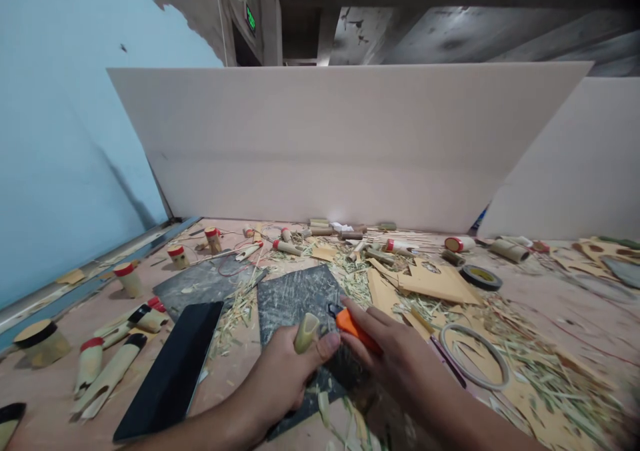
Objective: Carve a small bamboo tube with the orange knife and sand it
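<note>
My left hand (280, 377) is closed around a short piece of bamboo tube (307, 332), its slanted open end pointing up. In my right hand (390, 351) is an orange utility knife (356, 327), its dark tip beside the bamboo. Both hands are over a scratched dark cutting mat (300, 291). Pale shavings (327, 411) lie at the mat's near edge, below my hands. My fingers hide the lower part of the bamboo and much of the knife's handle.
A black tablet-like slab (173, 371) lies on the left, near bamboo tubes with red or black ends (127, 279). To the right are a roll of tape (481, 277), a pale ring (475, 356) and cut yellow cardboard (435, 281). A white board (325, 144) stands behind.
</note>
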`<state>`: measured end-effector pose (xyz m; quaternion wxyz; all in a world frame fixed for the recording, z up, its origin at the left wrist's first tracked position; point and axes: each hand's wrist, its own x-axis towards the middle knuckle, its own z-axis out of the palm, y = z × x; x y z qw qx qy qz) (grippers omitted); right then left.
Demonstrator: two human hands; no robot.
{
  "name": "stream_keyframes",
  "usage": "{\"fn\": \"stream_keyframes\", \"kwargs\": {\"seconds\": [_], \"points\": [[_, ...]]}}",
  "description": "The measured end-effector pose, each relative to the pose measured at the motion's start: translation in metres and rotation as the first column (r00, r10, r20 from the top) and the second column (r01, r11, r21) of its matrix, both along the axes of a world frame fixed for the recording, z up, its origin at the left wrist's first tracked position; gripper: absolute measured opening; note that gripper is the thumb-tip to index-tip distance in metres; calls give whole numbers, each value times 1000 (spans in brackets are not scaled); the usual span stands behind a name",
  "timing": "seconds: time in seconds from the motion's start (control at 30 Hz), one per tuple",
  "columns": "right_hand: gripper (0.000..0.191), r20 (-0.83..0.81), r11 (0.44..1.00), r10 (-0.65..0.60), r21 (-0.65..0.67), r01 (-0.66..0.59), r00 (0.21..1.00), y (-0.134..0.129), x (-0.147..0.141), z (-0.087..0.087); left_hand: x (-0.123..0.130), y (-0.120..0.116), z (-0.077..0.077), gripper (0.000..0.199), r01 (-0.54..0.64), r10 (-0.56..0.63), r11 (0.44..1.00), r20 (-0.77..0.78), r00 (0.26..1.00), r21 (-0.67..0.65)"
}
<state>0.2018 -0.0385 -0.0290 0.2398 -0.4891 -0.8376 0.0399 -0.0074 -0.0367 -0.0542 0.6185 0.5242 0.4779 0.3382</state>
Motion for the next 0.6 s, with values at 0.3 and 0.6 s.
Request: {"fn": "stream_keyframes", "kwargs": {"seconds": [0.3, 0.6], "points": [[48, -25, 998, 34, -58, -36, 999, 8, 11, 7, -3, 3, -1, 54, 122, -107, 991, 221, 969, -54], [50, 67, 963, 205, -190, -189, 977, 4, 12, 8, -4, -2, 2, 62, 131, -128, 991, 119, 985, -14]]}}
